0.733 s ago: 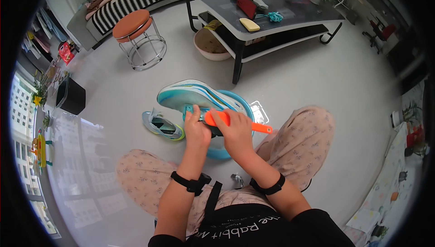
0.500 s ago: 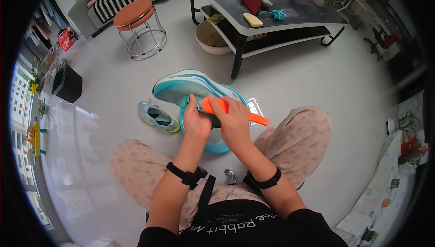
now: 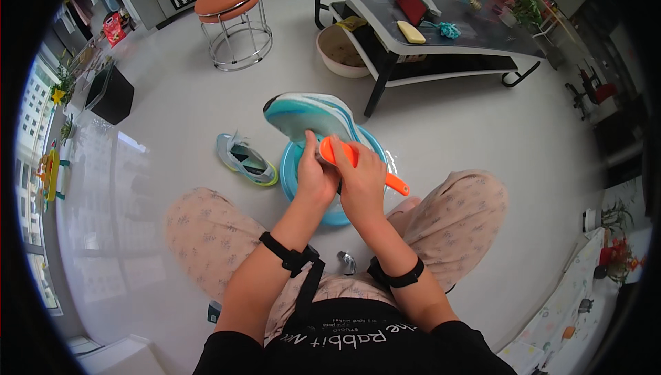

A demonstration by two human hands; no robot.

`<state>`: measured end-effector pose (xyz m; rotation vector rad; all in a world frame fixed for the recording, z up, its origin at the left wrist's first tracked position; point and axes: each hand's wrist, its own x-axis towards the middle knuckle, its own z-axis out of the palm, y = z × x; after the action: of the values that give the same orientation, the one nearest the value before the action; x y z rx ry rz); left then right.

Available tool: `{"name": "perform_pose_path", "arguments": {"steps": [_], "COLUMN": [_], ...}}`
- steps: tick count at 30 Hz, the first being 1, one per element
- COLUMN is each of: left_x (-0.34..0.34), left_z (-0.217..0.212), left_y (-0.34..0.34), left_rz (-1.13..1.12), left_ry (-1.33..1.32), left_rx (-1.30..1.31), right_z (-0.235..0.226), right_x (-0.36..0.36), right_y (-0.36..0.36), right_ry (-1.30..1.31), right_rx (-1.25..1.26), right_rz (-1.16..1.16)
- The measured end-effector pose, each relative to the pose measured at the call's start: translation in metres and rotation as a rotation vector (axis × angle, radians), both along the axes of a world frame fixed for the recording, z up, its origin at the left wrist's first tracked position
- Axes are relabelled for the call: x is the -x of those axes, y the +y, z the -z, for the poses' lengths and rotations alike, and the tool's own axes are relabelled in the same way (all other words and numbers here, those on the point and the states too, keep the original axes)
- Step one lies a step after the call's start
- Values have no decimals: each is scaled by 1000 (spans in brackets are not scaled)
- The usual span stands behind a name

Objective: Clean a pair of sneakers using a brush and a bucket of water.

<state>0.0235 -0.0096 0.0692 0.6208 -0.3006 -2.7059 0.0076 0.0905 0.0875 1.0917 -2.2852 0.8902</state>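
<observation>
My left hand (image 3: pixel 317 181) grips a white and turquoise sneaker (image 3: pixel 306 115) from below, thumb along its side. The sneaker is tilted, its far end pointing up and left, above a blue basin (image 3: pixel 336 218). Closed round an orange-handled brush (image 3: pixel 396 184), my right hand (image 3: pixel 365 182) presses close against the left one. Both hands hide the brush's head and where it meets the shoe. Left of the basin, a second, grey-blue shoe (image 3: pixel 246 161) with a yellow-green sole edge lies on the floor.
Ahead at the right stands a low dark coffee table (image 3: pixel 468 37), with a cream tub (image 3: pixel 341 51) partly beneath it. An orange round stool (image 3: pixel 231 0) is at the far left, a black bin (image 3: pixel 111 96) farther left. My knees flank the basin.
The whole view has shifted, so the room sits farther right and higher. The sneaker and both hands have moved slightly up and right, still together; both grips are kept.
</observation>
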Motion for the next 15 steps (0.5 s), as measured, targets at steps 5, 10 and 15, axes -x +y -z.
{"name": "perform_pose_path", "arguments": {"steps": [5, 10, 15], "left_x": [1, 5, -2], "left_z": [-9, -5, -11], "left_y": [-16, -8, -12], "left_rz": [-119, -87, -23], "left_ry": [57, 41, -28], "left_rx": [164, 127, 62], "right_z": [21, 12, 6], "right_x": [-4, 6, -4], "right_y": [16, 9, 1], "right_ry": [-88, -117, -67], "right_rx": [-8, 73, -2], "right_rz": [-39, -30, -37]}}
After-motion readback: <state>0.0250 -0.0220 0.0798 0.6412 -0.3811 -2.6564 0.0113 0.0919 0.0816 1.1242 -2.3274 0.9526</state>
